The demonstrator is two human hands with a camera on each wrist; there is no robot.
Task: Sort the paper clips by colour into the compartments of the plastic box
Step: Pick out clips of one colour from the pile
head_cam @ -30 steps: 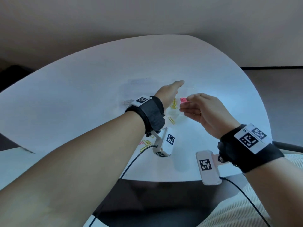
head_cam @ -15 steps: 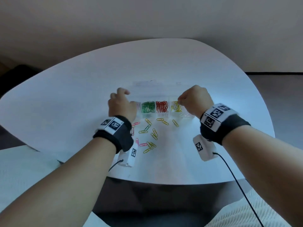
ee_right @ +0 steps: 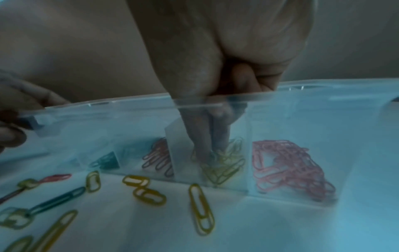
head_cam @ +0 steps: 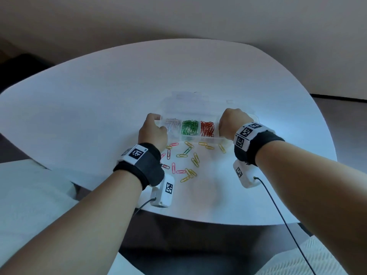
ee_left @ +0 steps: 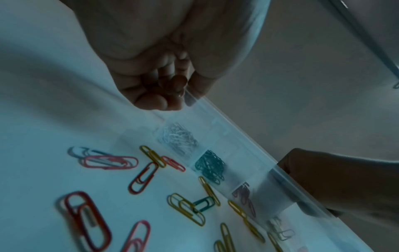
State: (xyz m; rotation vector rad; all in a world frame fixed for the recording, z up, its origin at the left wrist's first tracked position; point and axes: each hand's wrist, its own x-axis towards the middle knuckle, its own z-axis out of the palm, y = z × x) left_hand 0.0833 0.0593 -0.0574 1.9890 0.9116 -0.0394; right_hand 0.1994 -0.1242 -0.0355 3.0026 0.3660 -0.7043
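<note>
A: Where does the plastic box (head_cam: 190,139) sit relative to the hands?

B: It lies on the white desk (head_cam: 99,108), directly between them. The left hand (head_cam: 153,132) is at the box's left end, the right hand (head_cam: 231,123) over its right part.

A: How does the left hand stand?

B: In the left wrist view its fingers (ee_left: 159,100) are curled at the corner of the box, pinching the rim between thumb and fingertips.

A: And the right?

B: The right wrist view shows its fingers (ee_right: 200,136) reaching down inside one compartment, the tips among the yellow clips (ee_right: 222,163). Whether they pinch a clip there cannot be told; the wall blurs them.

A: What fills the other compartments?

B: From the left end: white clips (head_cam: 172,124), green clips (head_cam: 189,127), red clips (head_cam: 207,128). Right of the yellow compartment lies a heap of pink clips (ee_right: 289,168).

A: And the unsorted ones?

B: The loose paper clips (head_cam: 184,161) lie scattered on the desk just in front of the box, between the two wrists: mostly yellow and pink, with a green one (head_cam: 187,150) and a red one or two. None touches either hand.
</note>
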